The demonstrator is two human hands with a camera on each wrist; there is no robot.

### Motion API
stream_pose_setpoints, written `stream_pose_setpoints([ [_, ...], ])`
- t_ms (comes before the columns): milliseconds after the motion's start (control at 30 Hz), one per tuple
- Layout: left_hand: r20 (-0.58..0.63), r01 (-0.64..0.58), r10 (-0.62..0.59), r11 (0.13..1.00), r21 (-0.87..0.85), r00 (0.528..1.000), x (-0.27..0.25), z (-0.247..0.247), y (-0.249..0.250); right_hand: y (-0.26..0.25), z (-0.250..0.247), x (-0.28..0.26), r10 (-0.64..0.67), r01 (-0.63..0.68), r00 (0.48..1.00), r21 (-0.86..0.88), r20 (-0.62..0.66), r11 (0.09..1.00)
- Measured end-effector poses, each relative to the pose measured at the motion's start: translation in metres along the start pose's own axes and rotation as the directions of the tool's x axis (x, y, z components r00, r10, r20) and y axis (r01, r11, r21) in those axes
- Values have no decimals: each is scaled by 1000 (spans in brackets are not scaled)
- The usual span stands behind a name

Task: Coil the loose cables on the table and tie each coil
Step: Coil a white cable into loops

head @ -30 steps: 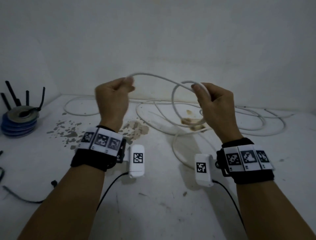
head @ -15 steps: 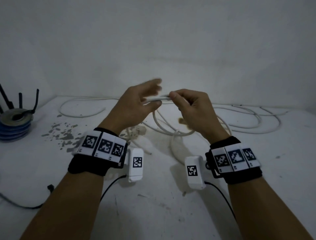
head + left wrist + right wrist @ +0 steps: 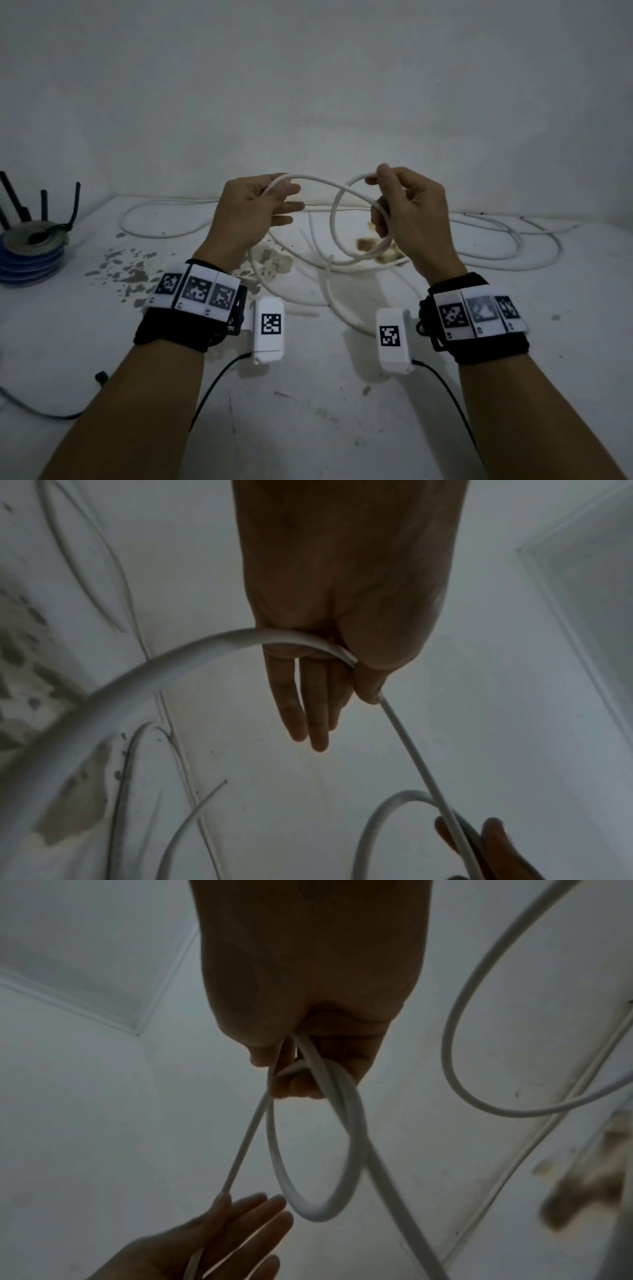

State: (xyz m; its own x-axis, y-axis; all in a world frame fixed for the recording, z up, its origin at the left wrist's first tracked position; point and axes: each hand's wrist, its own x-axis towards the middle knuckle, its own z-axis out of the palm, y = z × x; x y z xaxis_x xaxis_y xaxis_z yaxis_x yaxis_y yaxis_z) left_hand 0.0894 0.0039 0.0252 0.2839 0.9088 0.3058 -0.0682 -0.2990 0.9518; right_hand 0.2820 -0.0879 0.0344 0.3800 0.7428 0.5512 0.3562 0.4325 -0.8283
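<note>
A long white cable (image 3: 334, 186) is lifted above the table between both hands. My right hand (image 3: 394, 198) grips a small coil of it (image 3: 346, 240), with the loops gathered under its curled fingers (image 3: 318, 1080). My left hand (image 3: 274, 202) pinches the same cable (image 3: 404, 723) between thumb and forefinger, and its other fingers (image 3: 308, 718) lie straight. The strand runs taut from the left hand across to the right hand (image 3: 479, 840). Loose lengths of the cable (image 3: 513, 246) sprawl over the back of the table.
The white table (image 3: 308, 411) has patches of peeled paint (image 3: 133, 270) and a brown stain (image 3: 366, 245). A stack of tape rolls with black cable ties (image 3: 30, 246) stands at the far left. A thin black wire (image 3: 41, 411) lies at the near left edge. A white wall rises behind.
Half a second ago the hands met at the middle; now they have drawn apart, with a fresh length stretched between them and the left hand further left on the cable.
</note>
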Motion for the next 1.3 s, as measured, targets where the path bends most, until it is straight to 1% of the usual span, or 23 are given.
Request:
stream_pose_setpoints([
  [33, 43, -16, 15, 999, 41, 999, -1, 0, 0, 2, 5, -1, -6, 7, 1000, -15, 11, 1000],
  [100, 175, -116, 94, 986, 121, 980, -5, 1, 4, 3, 13, -3, -29, 30, 999, -53, 21, 998],
  [167, 305, -224, 169, 963, 153, 937, -9, 5, 10, 0, 18, -4, -37, 40, 999, -77, 41, 996],
  [233, 370, -289, 218, 946, 149, 903, -12, 11, 13, -4, 19, -6, -37, 41, 996, -47, 76, 998],
  [267, 357, -301, 239, 945, 128, 903, -13, 13, 13, -6, 18, -8, -31, 32, 994, -12, 107, 999],
  [333, 243, -283, 262, 958, 56, 934, -11, 16, 12, -6, 14, -9, -13, 8, 980, 24, 197, 1000],
  [400, 93, -252, 254, 967, -37, 963, -9, 12, 13, -3, 10, -9, 15, 14, 954, -96, 299, 995],
  [467, -26, -246, 245, 964, -96, 969, -5, 4, 14, 9, 8, -8, 62, 46, 931, -282, 361, 958],
  [500, -64, -245, 240, 964, -104, 969, -4, -1, 14, 14, 8, -7, 77, 52, 934, -348, 348, 936],
  [533, -81, -240, 232, 965, -102, 969, -3, -4, 14, 18, 9, -6, 86, 32, 951, -374, 296, 927],
  [600, -66, -204, 199, 976, -79, 978, -2, -6, 14, 22, 10, -2, 66, -19, 991, -355, 119, 935],
  [633, -48, -179, 176, 981, -70, 983, -2, -5, 13, 21, 9, 0, 29, -17, 999, -334, 33, 942],
  [700, -11, -130, 130, 990, -61, 991, -2, -2, 12, 15, 7, 2, -64, 30, 992, -294, -108, 955],
  [733, 14, -105, 106, 992, -65, 994, -2, 0, 12, 14, 5, 2, -108, 58, 982, -295, -156, 954],
  [800, 81, -57, 65, 994, -98, 995, -3, 0, 14, 18, 1, 5, -161, 83, 967, -353, -198, 932],
  [900, 159, -33, 55, 990, -134, 986, -4, -3, 17, 22, -6, 7, -77, 12, 982, -353, -173, 936],
  [933, 165, -36, 59, 990, -137, 985, -5, -4, 17, 21, -8, 7, -59, 7, 987, -333, -148, 943],
  [1000, 165, -42, 65, 989, -140, 984, -4, -5, 17, 17, -14, 7, -70, 31, 991, -322, -110, 946],
  [1100, 165, -56, 74, 992, -112, 983, -5, -6, 16, 20, -18, 8, -47, 15, 994, -312, -95, 950],
  [1167, 195, -48, 59, 997, -60, 979, -6, -6, 16, 19, -13, 7, 35, -56, 997, -361, -65, 931],
  [1200, 212, -39, 47, 998, -43, 976, -7, -5, 16, 18, -10, 5, 107, -114, 993, -384, -42, 916],
  [1267, 214, -38, 47, 998, -43, 976, -8, -3, 15, 12, -6, 3, 261, -236, 965, -405, 6, 883],
  [1300, 191, -58, 66, 997, -46, 979, -7, -3, 15, 8, -8, 2, 324, -275, 945, -447, 38, 852],
])
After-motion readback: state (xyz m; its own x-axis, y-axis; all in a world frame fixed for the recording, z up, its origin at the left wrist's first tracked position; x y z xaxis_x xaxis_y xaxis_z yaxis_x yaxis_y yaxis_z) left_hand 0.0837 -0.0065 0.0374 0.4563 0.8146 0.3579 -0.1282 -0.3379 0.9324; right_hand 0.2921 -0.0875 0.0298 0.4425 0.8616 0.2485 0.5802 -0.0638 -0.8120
